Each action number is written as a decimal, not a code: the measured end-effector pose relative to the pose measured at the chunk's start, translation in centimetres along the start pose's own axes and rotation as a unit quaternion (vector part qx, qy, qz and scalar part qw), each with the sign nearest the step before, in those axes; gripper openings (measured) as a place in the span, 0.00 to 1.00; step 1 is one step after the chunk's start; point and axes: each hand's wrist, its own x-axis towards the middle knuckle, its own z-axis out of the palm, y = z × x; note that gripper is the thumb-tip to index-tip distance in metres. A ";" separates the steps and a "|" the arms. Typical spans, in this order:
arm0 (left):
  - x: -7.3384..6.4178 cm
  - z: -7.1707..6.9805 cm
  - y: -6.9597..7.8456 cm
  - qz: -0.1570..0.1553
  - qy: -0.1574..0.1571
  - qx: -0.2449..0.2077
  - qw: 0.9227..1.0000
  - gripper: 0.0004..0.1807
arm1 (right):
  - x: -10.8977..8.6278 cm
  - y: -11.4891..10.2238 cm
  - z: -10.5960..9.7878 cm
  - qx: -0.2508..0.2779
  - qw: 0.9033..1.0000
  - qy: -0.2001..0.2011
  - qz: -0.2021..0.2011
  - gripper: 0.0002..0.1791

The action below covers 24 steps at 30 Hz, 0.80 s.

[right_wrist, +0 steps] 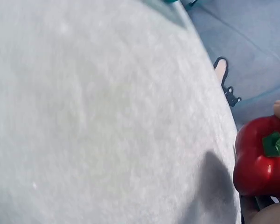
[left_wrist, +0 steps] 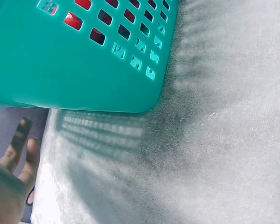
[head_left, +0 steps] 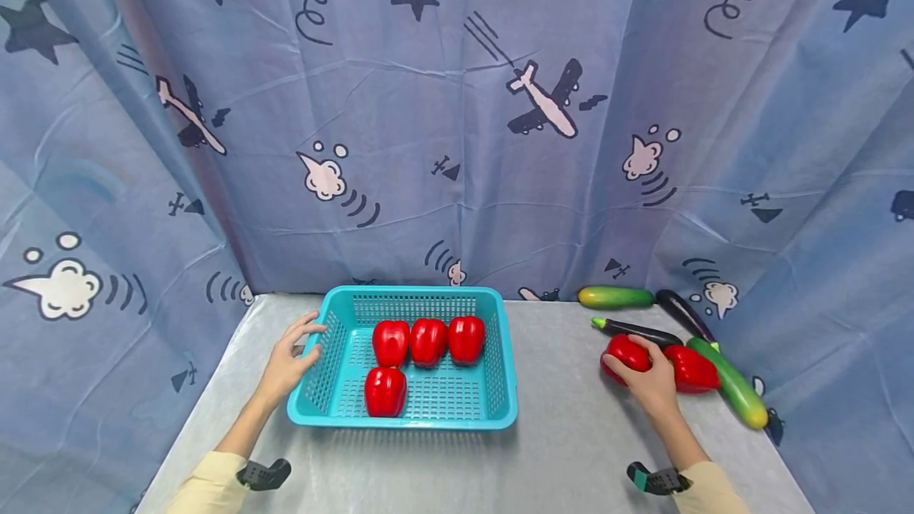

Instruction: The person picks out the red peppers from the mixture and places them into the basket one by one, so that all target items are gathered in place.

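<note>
In the head view my right hand [head_left: 657,385] grips a red bell pepper [head_left: 625,352] between thumb and fingers, over the right side of the table. The right wrist view shows that bell pepper [right_wrist: 256,163] with its green stem facing the camera. At the left side of a turquoise basket [head_left: 400,423] is my left hand [head_left: 284,368], fingers spread and loosely bent near the rim, holding nothing. Inside the basket lie several red bell peppers: a back row [head_left: 428,342] and one in front [head_left: 385,393]. The left wrist view shows the basket's corner [left_wrist: 74,70] close up.
Beside the gripped pepper lies more red bell pepper [head_left: 694,371]. Around it are a long eggplant [head_left: 637,331], another eggplant [head_left: 684,314], a green zucchini [head_left: 616,297] at the back edge and a second zucchini [head_left: 743,395] near the right edge. A patterned blue curtain [head_left: 457,141] hangs behind.
</note>
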 end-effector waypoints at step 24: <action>-0.1 0.0 1.7 0.004 0.003 0.000 1.000 0.18 | -0.6 -2.6 0.2 0.103 0.989 -0.095 -0.053 0.44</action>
